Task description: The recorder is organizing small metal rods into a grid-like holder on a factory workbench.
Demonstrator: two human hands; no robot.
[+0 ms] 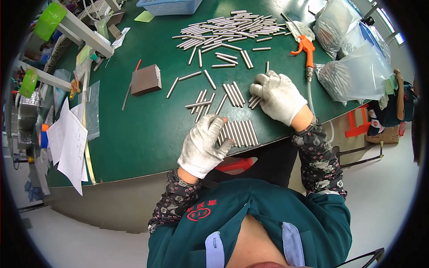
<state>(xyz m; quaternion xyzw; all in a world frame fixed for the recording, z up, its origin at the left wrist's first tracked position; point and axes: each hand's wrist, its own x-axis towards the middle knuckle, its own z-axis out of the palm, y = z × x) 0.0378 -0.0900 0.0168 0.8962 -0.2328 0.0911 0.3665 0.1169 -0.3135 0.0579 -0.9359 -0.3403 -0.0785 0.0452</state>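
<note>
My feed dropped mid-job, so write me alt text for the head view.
A person's gloved left hand is at the left end of a neat row of metal rods on a green table; the gloved right hand is at other rods. Beyond lies a loose heap of rods, an orange air gun to its right.

Brown block (145, 81): one. Right of block: over fifty metal rods (228, 32), one air gun (306, 46). Beyond block: one basket (172, 7).

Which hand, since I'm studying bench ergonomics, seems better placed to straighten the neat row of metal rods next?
Probably the left. The left hand is at the row of rods, close against its left end, while the right hand is farther forward, at other rods outside that row.
</note>
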